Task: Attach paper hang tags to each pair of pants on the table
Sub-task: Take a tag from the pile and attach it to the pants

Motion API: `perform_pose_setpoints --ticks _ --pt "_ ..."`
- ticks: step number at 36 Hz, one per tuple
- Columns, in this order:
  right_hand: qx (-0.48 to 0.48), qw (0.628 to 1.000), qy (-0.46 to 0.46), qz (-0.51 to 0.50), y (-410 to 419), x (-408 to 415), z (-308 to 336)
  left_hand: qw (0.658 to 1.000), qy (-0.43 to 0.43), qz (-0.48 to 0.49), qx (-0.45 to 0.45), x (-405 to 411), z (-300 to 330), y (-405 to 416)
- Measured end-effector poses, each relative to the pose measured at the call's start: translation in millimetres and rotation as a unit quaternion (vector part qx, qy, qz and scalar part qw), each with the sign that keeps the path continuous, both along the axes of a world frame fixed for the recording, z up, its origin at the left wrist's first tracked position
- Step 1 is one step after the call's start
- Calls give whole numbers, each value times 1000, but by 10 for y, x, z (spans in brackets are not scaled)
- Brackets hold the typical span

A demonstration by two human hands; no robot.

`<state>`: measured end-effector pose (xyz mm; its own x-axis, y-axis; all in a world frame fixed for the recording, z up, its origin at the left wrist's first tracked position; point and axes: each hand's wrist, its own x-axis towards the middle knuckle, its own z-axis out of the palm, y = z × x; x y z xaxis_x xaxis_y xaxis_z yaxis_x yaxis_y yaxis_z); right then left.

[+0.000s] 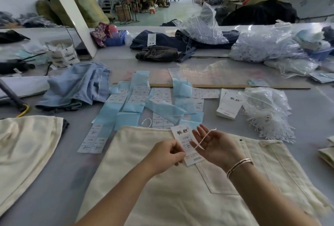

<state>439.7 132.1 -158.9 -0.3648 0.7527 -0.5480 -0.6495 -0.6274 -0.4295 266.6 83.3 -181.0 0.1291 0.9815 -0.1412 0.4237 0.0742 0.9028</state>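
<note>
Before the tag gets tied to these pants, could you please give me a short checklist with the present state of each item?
1. Tag in hand: ok, the left hand pinches its edge.
2. String ready: ok, it lies across the open right hand.
3. String threaded through the tag: cannot tell, the tag's hole is not visible.
4. Pants in place: ok, the cream pair lies flat under both hands.
5. Spare tags: ok, a stack sits past the right hand.
6. Spare strings: ok, a bag lies beside that stack.

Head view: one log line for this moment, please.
step: tagging | left hand: pinches tag | right hand: open, string across fingers | pants: flat below
</note>
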Motion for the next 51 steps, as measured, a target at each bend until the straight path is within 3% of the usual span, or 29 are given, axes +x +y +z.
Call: perform_pose_setpoints --ticks 3,9,13,17,21,25,32,40,45,49,51 --pt "9 999 -3 -38 21 -31 -32 1000 -1 8 -25 -12 -165 -1" --pt "134 990 -38 -33 74 -11 -10 999 1 9 -42 64 -305 57" --pt "187 979 -46 -63 144 88 -56 997 66 23 -38 57 -327 134" --pt "201 967 -137 -73 109 209 -278 991 69 98 -57 64 -300 226" --pt "225 952 -173 -110 40 263 -446 948 239 209 10 107 -279 369" --pt "246 944 -179 -126 22 270 -492 916 322 237 -16 337 -298 495" --pt "209 955 -135 -160 58 295 -522 920 290 264 14 566 -424 491" --pt "228 954 -115 -155 72 296 -553 906 342 248 -29 732 -347 562" --pt "231 955 -104 -152 56 289 -536 898 371 235 6 918 -433 514" --pt "222 957 -102 -159 68 297 -547 913 326 236 67 890 -485 470" --pt "218 957 -106 -160 75 299 -550 942 217 239 94 829 -501 463"
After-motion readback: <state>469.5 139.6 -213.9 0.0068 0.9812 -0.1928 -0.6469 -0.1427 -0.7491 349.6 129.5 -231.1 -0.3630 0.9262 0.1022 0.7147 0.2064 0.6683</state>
